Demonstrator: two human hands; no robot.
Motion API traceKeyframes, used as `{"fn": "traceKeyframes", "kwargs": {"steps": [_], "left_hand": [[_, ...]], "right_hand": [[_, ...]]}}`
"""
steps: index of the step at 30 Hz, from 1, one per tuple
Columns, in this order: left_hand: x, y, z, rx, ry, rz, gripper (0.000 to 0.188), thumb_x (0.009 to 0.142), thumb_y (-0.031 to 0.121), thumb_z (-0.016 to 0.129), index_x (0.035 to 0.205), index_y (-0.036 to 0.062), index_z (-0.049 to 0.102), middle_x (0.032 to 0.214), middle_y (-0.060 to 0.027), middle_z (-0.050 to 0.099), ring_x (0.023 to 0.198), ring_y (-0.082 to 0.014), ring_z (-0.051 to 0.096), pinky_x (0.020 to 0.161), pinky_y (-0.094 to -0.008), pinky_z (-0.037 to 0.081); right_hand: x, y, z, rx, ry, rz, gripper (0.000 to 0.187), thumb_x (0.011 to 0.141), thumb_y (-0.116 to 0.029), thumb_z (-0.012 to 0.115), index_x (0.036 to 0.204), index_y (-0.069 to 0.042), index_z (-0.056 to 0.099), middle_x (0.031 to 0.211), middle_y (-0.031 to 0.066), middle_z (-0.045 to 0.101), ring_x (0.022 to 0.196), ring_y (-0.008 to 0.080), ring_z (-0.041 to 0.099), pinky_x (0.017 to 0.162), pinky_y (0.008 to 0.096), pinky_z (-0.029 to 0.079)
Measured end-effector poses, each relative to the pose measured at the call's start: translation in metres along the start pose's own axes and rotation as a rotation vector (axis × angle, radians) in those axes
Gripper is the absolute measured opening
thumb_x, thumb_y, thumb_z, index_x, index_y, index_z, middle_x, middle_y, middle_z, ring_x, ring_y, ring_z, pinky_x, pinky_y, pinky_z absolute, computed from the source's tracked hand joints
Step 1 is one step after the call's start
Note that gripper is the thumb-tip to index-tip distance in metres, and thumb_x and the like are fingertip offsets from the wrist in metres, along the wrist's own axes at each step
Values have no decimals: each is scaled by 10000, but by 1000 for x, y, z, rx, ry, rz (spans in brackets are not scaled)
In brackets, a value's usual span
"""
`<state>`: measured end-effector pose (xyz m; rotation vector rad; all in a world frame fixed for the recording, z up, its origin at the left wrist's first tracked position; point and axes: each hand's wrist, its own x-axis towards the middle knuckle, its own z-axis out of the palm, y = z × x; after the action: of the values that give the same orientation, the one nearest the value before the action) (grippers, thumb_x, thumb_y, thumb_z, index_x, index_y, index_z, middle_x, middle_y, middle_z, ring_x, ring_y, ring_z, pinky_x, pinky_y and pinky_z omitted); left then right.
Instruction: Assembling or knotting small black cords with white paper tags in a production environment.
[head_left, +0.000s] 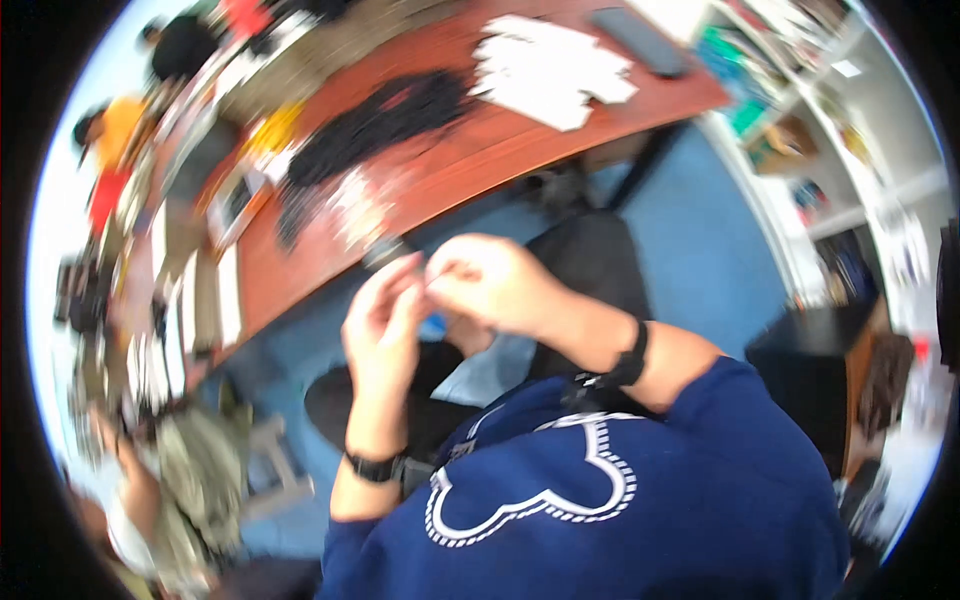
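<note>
My left hand (378, 325) and my right hand (500, 285) meet in front of me, just off the near edge of the reddish-brown table (455, 165). Thumb and fingers are pinched together on both, the fingertips almost touching. Whatever they hold is too small and blurred to make out. Right beyond the left fingertips, a small dark object (383, 250) shows at the table edge; I cannot tell whether the hand touches it. Behind it lies a scatter of small pale pieces (360, 208). A long heap of black strands (375, 125) stretches across the table.
White flat pieces (550, 70) are piled at the table's far right, beside a dark grey oblong case (640, 42). Something yellow (273, 130) lies at the left. White shelves (830, 150) stand to the right, above a black cabinet (810, 370). Another person (140, 490) sits at lower left.
</note>
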<state>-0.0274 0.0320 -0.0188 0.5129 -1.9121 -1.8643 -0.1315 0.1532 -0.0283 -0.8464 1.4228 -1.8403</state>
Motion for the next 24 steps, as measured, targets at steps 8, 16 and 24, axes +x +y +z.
{"fn": "traceKeyframes", "kwargs": {"steps": [8, 16, 24], "left_hand": [[-9, -7, -16, -449, 31, -258, 197, 846, 117, 601, 1005, 3, 617, 823, -41, 627, 701, -92, 560, 661, -226, 474], [-10, -20, -19, 73, 60, 69, 100, 810, 31, 620, 884, -21, 662, 862, -71, 607, 738, -113, 562, 676, -222, 458], [-9, -28, -15, 19, 200, 106, 23, 810, 16, 606, 803, 0, 622, 791, -42, 583, 688, -92, 544, 612, -210, 446]], "right_hand": [[7, 4, 25, 275, -27, 162, 65, 854, -78, 559, 888, -24, 549, 733, -18, 546, 595, 25, 478, 535, 171, 397], [5, 13, 28, -206, 61, 4, 21, 812, -24, 568, 803, -5, 564, 660, 13, 576, 541, 14, 505, 470, 190, 394], [2, 14, 25, -409, -38, 86, 98, 809, -123, 554, 795, -27, 567, 576, 81, 568, 514, 138, 527, 543, 292, 432]]}}
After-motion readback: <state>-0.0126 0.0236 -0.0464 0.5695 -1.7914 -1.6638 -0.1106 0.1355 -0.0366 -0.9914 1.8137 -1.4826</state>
